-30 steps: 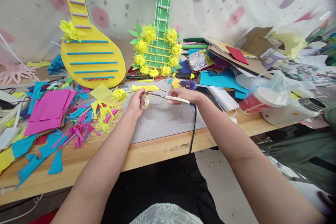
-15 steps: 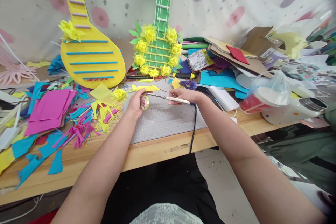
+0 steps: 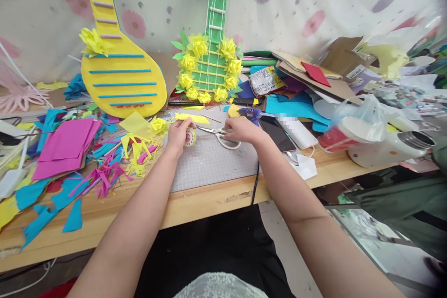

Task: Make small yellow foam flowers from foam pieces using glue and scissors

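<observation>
My left hand [image 3: 179,136] is closed on a small clear roll of tape [image 3: 190,137] at the left part of the grey cutting mat [image 3: 209,167]. Its fingertips are near a strip of yellow paper [image 3: 192,118]. My right hand [image 3: 240,129] grips scissors [image 3: 228,141] with pale handles, fingers partly hidden behind the hand's back. The blades point left, with their tips close to the tape roll. A thin stick [image 3: 211,118] lies just beyond the blades. The blue glue gun [image 3: 250,112] rests behind my right hand.
A yellow paper instrument [image 3: 122,84] and a green one with yellow flowers [image 3: 211,67] lean at the back. Coloured paper scraps [image 3: 108,172] cover the left. A phone [image 3: 277,134], white power strip [image 3: 298,131], red cup [image 3: 349,132] and white bottle [image 3: 391,149] stand right.
The scissors have turned from edge-on to flatter, showing their handle loops. My right hand has shifted slightly left, uncovering the phone. The tape roll has moved slightly left in my left hand.
</observation>
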`<state>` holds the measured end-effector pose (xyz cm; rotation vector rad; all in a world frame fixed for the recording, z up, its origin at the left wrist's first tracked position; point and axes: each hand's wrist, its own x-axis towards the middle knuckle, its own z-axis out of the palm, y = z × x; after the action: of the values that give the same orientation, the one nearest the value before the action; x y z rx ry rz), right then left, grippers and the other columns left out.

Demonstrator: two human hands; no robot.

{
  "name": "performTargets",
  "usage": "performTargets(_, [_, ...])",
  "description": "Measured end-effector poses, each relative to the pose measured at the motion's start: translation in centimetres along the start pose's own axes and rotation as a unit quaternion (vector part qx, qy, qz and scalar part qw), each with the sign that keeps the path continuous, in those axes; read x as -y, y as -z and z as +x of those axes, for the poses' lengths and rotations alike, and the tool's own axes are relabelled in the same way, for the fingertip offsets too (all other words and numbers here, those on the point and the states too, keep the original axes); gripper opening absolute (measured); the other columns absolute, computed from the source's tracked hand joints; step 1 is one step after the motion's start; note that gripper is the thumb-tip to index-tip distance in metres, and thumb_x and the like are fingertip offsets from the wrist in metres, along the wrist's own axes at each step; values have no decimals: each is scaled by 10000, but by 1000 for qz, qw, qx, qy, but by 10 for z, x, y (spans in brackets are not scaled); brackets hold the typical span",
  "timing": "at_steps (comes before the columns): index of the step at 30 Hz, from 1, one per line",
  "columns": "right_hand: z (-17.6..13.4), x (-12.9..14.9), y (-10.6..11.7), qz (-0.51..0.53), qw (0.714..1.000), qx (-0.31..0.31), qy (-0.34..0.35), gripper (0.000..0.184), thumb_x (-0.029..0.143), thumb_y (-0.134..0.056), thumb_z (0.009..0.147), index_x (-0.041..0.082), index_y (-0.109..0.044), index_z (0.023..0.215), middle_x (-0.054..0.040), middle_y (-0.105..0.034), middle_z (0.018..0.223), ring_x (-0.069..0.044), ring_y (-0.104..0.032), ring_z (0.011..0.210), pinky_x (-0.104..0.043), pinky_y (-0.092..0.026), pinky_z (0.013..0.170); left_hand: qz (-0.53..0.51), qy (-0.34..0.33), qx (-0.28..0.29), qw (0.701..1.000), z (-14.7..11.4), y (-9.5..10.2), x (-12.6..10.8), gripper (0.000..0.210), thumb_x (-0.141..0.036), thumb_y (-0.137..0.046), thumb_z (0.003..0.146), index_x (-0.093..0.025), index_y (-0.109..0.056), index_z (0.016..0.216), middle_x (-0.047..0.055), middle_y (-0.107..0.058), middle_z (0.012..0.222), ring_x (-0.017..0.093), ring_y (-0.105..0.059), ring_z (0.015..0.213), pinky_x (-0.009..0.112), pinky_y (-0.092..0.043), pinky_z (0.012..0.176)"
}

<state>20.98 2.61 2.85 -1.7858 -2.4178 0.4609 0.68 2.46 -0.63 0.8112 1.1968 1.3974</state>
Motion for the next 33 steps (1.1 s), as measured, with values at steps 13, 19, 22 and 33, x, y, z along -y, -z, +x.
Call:
performTargets(13, [32,27,-42,606,789,-102,-5,297,262,-691,603,181,-510,824,26,-565,725,-97,-536,680,-252,-419,659,53,29,108,992,-2,-2,7,263,-371,-601,724,-123,-651,652,-3,-578,528,30,-349,337,183,-243,345])
performTargets(19, [32,25,-52,656,746,-107,-39,371,299,-716,553,199,-471,812,53,-532,671,-89,-498,603,-229,-360,563,119,6,80,990,-4,-4,10,203,-284,-655,649,-129,-708,768,-28,-578,524,23,-321,327,183,-216,342])
performTargets(22, [31,29,-55,651,749,-124,-16,383,311,-719,554,202,-468,822,53,-544,690,-89,-513,635,-233,-387,599,119,5,72,990,-5,-4,11,205,-301,-672,639,-130,-706,746,-24,-593,531,22,-322,328,183,-225,348])
performTargets(33, [34,27,-61,594,790,-136,64,337,305,-701,608,208,-467,830,27,-541,766,-101,-528,707,-271,-438,688,110,12,53,992,-4,-3,10,207,-325,-699,613,-132,-673,685,-20,-597,532,21,-317,332,182,-221,342])
